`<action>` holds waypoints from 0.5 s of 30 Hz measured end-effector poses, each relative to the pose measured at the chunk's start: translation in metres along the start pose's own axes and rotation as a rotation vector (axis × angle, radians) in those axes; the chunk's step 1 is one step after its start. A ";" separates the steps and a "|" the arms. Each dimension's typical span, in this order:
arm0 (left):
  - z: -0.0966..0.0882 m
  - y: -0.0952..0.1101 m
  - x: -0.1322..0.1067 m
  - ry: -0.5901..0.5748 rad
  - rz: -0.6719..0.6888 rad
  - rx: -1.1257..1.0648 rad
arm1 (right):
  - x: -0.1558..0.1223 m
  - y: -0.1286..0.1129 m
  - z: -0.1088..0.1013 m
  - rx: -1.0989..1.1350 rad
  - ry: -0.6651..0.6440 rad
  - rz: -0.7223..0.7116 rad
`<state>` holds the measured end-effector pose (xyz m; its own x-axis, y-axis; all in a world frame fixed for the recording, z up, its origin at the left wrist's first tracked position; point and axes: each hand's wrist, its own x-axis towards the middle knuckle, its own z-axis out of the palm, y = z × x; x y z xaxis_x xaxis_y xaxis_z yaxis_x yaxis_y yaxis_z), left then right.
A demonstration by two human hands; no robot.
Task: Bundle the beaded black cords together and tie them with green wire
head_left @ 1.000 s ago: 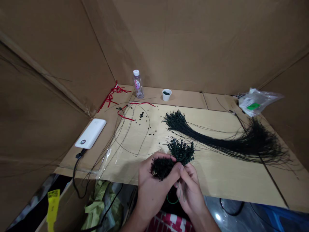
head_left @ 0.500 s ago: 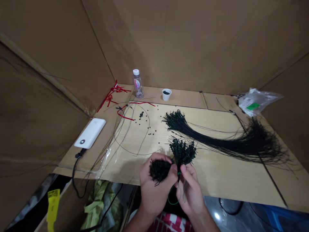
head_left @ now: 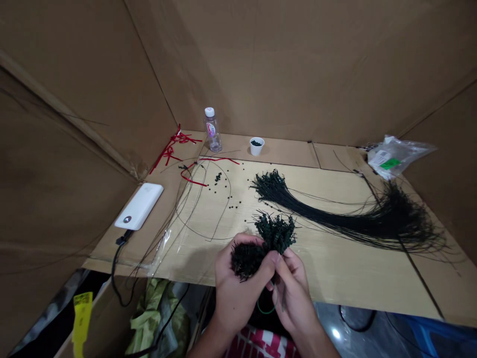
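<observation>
Both hands meet low in the middle, at the near edge of the table. My left hand [head_left: 238, 291] is curled around a bundle of dark green beaded wires [head_left: 246, 259], whose bushy end pokes out above the palm. Its thumb presses against the stem of a tuft of the same stuff [head_left: 276, 231], which fans upward between the hands. My right hand [head_left: 294, 288] pinches that stem, thumb and fingertips against the left thumb. A thin green wire [head_left: 265, 312] loops down below the fingers. The stem itself is mostly hidden by the fingers.
A long bundle of dark wires [head_left: 335, 219] lies across the right. Beyond stand a white cup [head_left: 257, 146] of dark beads and a bottle [head_left: 213, 132]. Loose beads [head_left: 218, 177], red ribbon [head_left: 194, 181] and a white power bank [head_left: 139, 206] lie left; a plastic bag [head_left: 391, 156] sits right.
The upright tuft has shifted slightly left and tilted toward the bundle in the left hand. My right fingers have moved up against the left thumb, covering the green wire around the stem.
</observation>
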<state>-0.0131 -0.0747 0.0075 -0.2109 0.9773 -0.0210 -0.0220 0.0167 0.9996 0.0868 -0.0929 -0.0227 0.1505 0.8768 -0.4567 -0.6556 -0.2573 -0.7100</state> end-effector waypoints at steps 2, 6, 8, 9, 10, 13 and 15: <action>0.001 0.002 0.000 0.010 -0.026 0.006 | 0.000 -0.002 0.004 0.009 0.021 0.009; 0.005 0.002 -0.001 0.048 0.027 0.029 | 0.000 -0.001 0.004 0.055 0.085 0.038; 0.006 0.001 -0.002 0.074 0.026 -0.002 | 0.000 0.001 0.003 0.070 0.094 0.044; 0.007 0.000 -0.003 0.083 0.010 -0.035 | 0.000 0.002 0.002 0.074 0.089 0.044; 0.008 0.000 -0.003 0.089 -0.012 -0.074 | 0.000 0.002 0.001 0.076 0.080 0.041; 0.009 0.000 -0.004 0.090 -0.059 -0.132 | -0.001 0.002 0.001 0.059 0.052 0.019; 0.009 0.002 -0.003 0.087 -0.048 -0.085 | -0.001 0.002 0.001 0.039 0.049 0.003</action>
<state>-0.0038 -0.0759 0.0095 -0.2919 0.9536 -0.0735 -0.1158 0.0411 0.9924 0.0851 -0.0939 -0.0229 0.1839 0.8550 -0.4850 -0.6841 -0.2429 -0.6877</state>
